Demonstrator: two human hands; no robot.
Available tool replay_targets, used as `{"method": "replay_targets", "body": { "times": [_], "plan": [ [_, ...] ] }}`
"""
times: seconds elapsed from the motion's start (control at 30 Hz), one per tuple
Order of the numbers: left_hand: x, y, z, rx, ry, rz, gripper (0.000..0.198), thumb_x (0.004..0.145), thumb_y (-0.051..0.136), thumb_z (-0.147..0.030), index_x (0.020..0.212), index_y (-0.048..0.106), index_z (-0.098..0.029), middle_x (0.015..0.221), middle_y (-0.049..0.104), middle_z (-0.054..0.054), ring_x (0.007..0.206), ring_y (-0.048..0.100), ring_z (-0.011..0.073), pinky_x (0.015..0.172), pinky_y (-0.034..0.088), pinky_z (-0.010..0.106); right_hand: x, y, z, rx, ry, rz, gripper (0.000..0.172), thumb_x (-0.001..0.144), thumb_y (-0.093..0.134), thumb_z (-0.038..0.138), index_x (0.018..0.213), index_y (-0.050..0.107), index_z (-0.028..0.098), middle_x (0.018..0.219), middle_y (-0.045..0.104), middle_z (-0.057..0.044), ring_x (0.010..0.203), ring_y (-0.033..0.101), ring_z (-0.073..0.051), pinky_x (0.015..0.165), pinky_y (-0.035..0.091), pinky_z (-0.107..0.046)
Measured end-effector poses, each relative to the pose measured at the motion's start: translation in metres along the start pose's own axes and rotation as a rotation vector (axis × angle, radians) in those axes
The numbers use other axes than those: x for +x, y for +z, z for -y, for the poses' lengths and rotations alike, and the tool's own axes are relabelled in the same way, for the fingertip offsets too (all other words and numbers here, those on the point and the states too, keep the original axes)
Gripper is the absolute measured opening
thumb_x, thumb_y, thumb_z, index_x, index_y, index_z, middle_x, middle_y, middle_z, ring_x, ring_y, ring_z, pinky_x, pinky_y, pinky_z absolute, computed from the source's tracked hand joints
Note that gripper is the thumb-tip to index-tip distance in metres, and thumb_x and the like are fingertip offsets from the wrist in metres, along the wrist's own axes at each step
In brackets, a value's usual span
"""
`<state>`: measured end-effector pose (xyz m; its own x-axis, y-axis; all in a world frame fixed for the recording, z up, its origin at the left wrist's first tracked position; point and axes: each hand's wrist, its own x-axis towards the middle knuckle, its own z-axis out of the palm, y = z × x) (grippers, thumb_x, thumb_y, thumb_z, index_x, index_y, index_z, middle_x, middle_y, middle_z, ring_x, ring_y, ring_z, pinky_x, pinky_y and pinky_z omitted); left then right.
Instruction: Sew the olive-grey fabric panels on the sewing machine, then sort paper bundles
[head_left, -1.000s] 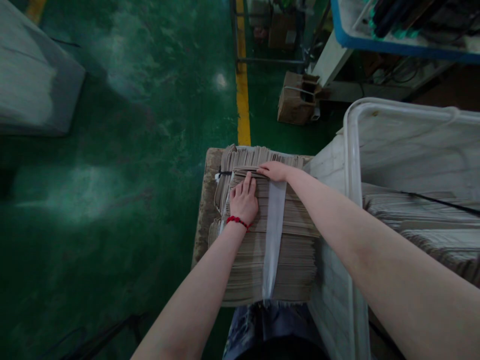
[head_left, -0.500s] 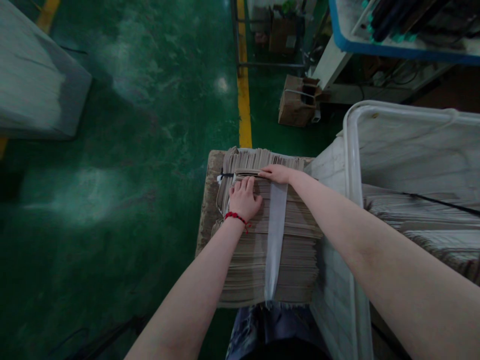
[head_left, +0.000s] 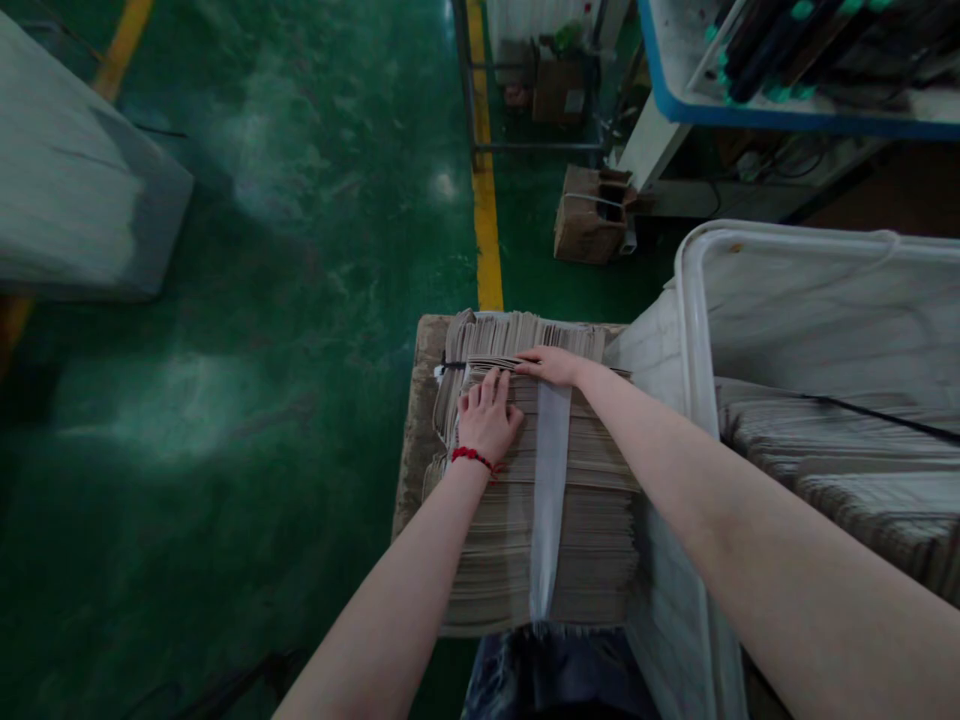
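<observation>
A long row of thin grey-brown cardboard sheets, packed edge up, rests on a worn wooden board in front of me. My left hand, with a red bracelet at the wrist, lies on the sheets' edges, fingers slightly spread and thumb apart. Just right of it, my right hand has its fingers together on a small raised group of sheets; its fingertips are partly hidden among them. A white strip runs lengthwise over the row below my right hand. A black tie shows at the left edge.
Close on the right stands a large white bin holding more stacked sheets and a black strap. Beyond are a cardboard box and a blue-edged workbench. A pale covered block stands left on the green floor.
The whole view has shifted slightly, so things sit a little lower in the picture. Both hands stay at nearly the same spot on the sheets.
</observation>
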<state>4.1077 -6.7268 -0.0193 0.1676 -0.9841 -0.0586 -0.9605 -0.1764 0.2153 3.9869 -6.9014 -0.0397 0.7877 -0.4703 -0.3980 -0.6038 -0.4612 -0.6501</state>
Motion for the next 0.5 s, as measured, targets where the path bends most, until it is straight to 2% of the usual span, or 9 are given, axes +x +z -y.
{"method": "replay_targets", "body": {
  "times": [0.17,0.5],
  "plan": [
    [0.002,0.002,0.000,0.027,0.021,0.008,0.061,0.086,0.044,-0.030,0.147,0.036,-0.021,0.158,0.026,0.003,0.119,0.046,0.0319,0.096,0.038,0.048,0.000,0.000,-0.002,-0.014,0.016,-0.016,0.049,0.093,0.050,0.050,0.131,0.060,0.020,0.131,0.062,-0.009,0.120,0.056,-0.023,0.101,0.040,-0.029],
    [0.009,-0.005,-0.003,0.015,-0.003,0.047,0.061,0.084,0.047,-0.030,0.144,0.040,-0.024,0.148,0.042,0.006,0.115,0.048,0.0317,0.094,0.040,0.047,0.003,0.005,-0.011,-0.006,0.026,-0.046,0.054,0.092,0.048,0.056,0.132,0.058,0.021,0.133,0.060,-0.009,0.122,0.054,-0.023,0.103,0.038,-0.030]
  ]
}}
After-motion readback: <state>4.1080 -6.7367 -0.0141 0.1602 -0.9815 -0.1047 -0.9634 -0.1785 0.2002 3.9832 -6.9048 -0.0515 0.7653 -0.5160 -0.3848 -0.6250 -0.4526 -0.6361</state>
